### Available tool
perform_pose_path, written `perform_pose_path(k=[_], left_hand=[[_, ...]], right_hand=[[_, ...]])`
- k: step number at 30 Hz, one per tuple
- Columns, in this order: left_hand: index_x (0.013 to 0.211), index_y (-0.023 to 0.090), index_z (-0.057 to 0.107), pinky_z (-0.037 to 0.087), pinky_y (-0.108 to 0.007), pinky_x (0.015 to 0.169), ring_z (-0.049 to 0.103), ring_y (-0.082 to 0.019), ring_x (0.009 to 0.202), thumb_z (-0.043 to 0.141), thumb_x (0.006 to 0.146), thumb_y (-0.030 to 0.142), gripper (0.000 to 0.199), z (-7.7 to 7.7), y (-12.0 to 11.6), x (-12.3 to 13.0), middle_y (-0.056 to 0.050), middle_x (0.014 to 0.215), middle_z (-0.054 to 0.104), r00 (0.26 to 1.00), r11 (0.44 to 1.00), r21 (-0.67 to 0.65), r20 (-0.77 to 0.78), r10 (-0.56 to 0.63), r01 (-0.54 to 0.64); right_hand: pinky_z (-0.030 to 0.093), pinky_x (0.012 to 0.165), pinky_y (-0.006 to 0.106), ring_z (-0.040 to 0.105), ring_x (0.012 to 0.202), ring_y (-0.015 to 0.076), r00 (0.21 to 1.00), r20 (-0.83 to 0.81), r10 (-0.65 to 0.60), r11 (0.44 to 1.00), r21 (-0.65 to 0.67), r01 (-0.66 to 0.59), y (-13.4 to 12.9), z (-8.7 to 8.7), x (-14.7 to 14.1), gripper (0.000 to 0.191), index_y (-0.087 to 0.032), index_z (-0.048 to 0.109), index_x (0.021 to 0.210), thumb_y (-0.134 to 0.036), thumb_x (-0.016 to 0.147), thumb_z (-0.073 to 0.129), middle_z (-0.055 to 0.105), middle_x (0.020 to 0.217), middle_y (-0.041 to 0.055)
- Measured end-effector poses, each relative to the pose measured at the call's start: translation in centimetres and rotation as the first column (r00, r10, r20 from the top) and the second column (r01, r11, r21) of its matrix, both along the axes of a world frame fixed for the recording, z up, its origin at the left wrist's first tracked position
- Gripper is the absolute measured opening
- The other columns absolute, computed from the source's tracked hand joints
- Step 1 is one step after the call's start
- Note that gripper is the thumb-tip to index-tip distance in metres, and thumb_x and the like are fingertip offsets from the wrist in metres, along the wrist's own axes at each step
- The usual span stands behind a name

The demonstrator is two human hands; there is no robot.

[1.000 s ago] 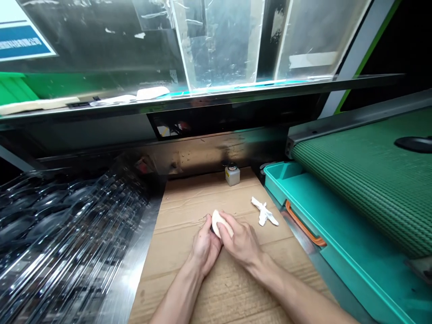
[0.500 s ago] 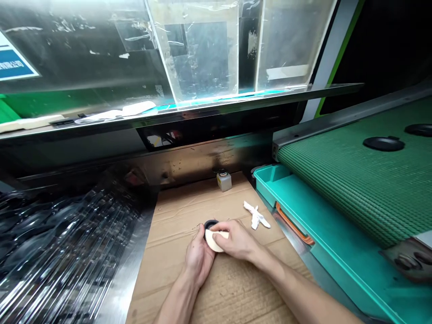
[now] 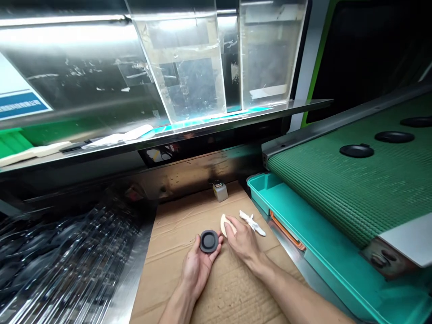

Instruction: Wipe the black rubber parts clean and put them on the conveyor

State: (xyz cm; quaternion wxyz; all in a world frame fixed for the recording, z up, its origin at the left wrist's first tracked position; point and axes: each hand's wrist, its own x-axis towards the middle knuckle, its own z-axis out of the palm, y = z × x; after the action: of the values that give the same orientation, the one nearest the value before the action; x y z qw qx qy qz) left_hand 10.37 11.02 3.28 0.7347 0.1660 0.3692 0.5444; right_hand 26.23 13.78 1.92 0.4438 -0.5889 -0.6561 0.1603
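Observation:
A round black part with a raised rim (image 3: 209,241) rests in my left hand (image 3: 199,265), whose thumb and fingers curl about its edge. Just to the right, my right hand (image 3: 241,238) pinches a cream-coloured pad (image 3: 226,224), held apart from the black part. Both hands are over a sheet of brown cardboard (image 3: 182,225). Crumpled white cloth or paper (image 3: 252,222) lies beyond my right hand. Farther back on the cardboard stands a small square bottle (image 3: 220,192) with a dark top.
On the right, a green conveyor belt (image 3: 317,180) carries several black round parts (image 3: 357,150). Under it sits a teal tray (image 3: 303,225), with an orange-edged item (image 3: 286,231) beside it. Clear trays of dark parts (image 3: 50,256) are at left; a metal ledge (image 3: 209,123) crosses behind.
My right hand has lifted the cream pad off the black part and moved it right, uncovering the part. The view has shifted, and another black part shows on the belt.

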Motion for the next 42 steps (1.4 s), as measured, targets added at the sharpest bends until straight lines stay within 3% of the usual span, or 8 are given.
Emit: perform_pose_path(k=[4, 7, 11, 16, 29, 36, 39, 42], left_hand=[[0.105, 0.011, 0.062, 0.058, -0.036, 0.076, 0.066, -0.027, 0.1, 0.055, 0.09, 0.031, 0.026, 0.8, -0.2, -0.4, -0.017, 0.115, 0.065, 0.999, 0.999, 0.044, -0.04, 0.014, -0.013], [0.102, 0.016, 0.059, 0.052, -0.026, 0.059, 0.066, -0.018, 0.077, 0.066, 0.081, 0.026, 0.025, 1.1, 0.1, -1.2, -0.008, 0.098, 0.066, 0.958, 0.993, 0.119, -0.282, 0.05, -0.017], [0.101, 0.022, 0.046, 0.035, -0.018, 0.046, 0.048, -0.006, 0.046, 0.073, 0.073, 0.032, 0.041, 1.9, 2.0, -4.7, 0.007, 0.071, 0.057, 0.702, 0.971, 0.225, -0.705, 0.106, 0.079], [0.089, 0.02, 0.049, 0.039, -0.022, 0.054, 0.055, -0.013, 0.061, 0.072, 0.066, 0.033, 0.034, 4.0, 5.8, -11.1, 0.003, 0.071, 0.06, 0.313, 0.93, 0.132, -0.949, 0.019, 0.343], [0.1, 0.016, 0.071, 0.046, -0.037, 0.083, 0.064, -0.028, 0.087, 0.071, 0.053, 0.024, 0.047, 2.8, 10.6, -14.1, -0.007, 0.088, 0.071, -0.034, 0.9, 0.011, -0.999, 0.029, 0.435], [0.132, 0.02, 0.055, 0.026, -0.046, 0.108, 0.04, -0.038, 0.128, 0.073, 0.058, 0.035, 0.078, 3.1, 9.5, -14.6, -0.015, 0.139, 0.046, -0.215, 0.916, 0.083, -0.96, 0.179, 0.393], [0.143, 0.016, 0.04, 0.024, -0.045, 0.11, 0.034, -0.037, 0.134, 0.073, 0.061, 0.049, 0.094, 2.9, 8.7, -14.6, -0.017, 0.146, 0.039, -0.237, 0.917, 0.062, -0.957, 0.167, 0.394], [0.133, 0.017, 0.053, 0.023, -0.045, 0.111, 0.035, -0.038, 0.134, 0.075, 0.056, 0.059, 0.09, 2.4, 8.2, -14.7, -0.017, 0.141, 0.047, -0.255, 0.906, 0.014, -0.958, 0.134, 0.422]], right_hand=[[0.05, 0.087, 0.034, 0.068, 0.097, 0.0237, 1.0, 0.005, 0.003, 1.0, 0.001, -0.003, 0.2, -0.7, 0.3, 0.035, -0.024, 0.064, 0.119, -0.033, 0.094, 0.042, 0.073, 0.101, 0.006], [0.05, 0.085, 0.034, 0.068, 0.097, 0.0242, 1.0, 0.006, 0.018, 1.0, -0.003, -0.018, 0.2, -0.9, 0.2, 0.035, -0.023, 0.064, 0.118, -0.033, 0.094, 0.041, 0.073, 0.101, 0.0067], [0.05, 0.083, 0.034, 0.068, 0.094, 0.0243, 0.999, 0.029, 0.028, 0.999, -0.017, -0.028, 0.3, -0.9, 0.2, 0.035, -0.024, 0.065, 0.117, -0.033, 0.093, 0.041, 0.073, 0.098, 0.0061], [0.049, 0.084, 0.032, 0.069, 0.093, 0.0234, 0.998, 0.038, 0.041, 0.999, -0.038, -0.039, 0.3, -0.8, 0.2, 0.034, -0.024, 0.066, 0.116, -0.032, 0.093, 0.042, 0.074, 0.095, 0.0064], [0.05, 0.078, 0.034, 0.069, 0.093, 0.0254, 0.996, 0.075, 0.047, 0.998, -0.052, -0.043, 0.2, -0.6, 0.3, 0.033, -0.026, 0.064, 0.116, -0.032, 0.094, 0.04, 0.074, 0.098, 0.0053], [0.048, 0.082, 0.034, 0.068, 0.095, 0.0247, 0.996, 0.065, 0.052, 0.997, -0.06, -0.048, 0.2, -1.1, 0.2, 0.034, -0.025, 0.064, 0.116, -0.034, 0.094, 0.041, 0.073, 0.098, 0.0058], [0.047, 0.084, 0.034, 0.068, 0.094, 0.0243, 0.996, 0.066, 0.054, 0.997, -0.067, -0.049, 0.3, -1.1, 0.2, 0.033, -0.026, 0.065, 0.115, -0.034, 0.093, 0.041, 0.074, 0.097, 0.0048], [0.046, 0.084, 0.033, 0.068, 0.093, 0.024, 0.997, 0.068, 0.049, 0.997, -0.065, -0.044, 0.3, -1.1, 0.2, 0.033, -0.026, 0.065, 0.115, -0.034, 0.093, 0.042, 0.074, 0.096, 0.0041]])
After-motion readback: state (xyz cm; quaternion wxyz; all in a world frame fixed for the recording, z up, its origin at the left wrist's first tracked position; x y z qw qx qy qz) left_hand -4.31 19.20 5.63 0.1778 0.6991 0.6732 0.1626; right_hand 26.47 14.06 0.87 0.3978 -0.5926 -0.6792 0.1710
